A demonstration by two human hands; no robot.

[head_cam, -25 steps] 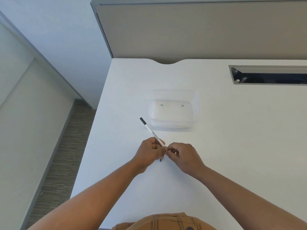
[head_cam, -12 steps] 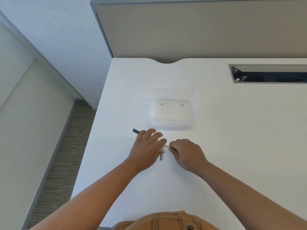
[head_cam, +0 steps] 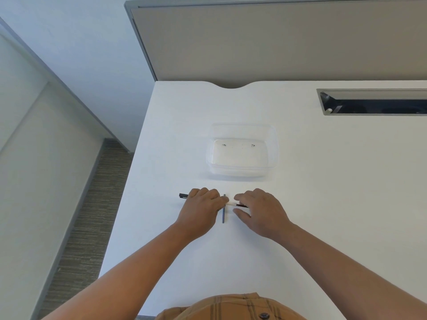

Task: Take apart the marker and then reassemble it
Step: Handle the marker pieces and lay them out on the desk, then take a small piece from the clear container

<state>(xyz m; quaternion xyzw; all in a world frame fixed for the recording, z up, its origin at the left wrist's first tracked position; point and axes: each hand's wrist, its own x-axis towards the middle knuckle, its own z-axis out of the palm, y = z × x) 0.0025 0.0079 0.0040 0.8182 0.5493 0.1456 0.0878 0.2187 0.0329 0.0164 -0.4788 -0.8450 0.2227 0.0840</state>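
Lying across the white desk (head_cam: pixel 323 204), marker barrel (head_cam: pixel 231 203) gripped by curled left hand (head_cam: pixel 201 209); right hand (head_cam: pixel 261 211) loosely spread, fingertips at its tip; blue ink rod (head_cam: pixel 223 215) beneath.

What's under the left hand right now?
The left hand covers the marker; its black end sticks out left, its white section right. A thin blue rod lies crosswise beside it. The covered stretch is hidden.

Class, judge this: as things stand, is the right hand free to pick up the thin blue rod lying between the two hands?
Probably yes: the thin blue rod lies bare on the white table, just beside the right hand.
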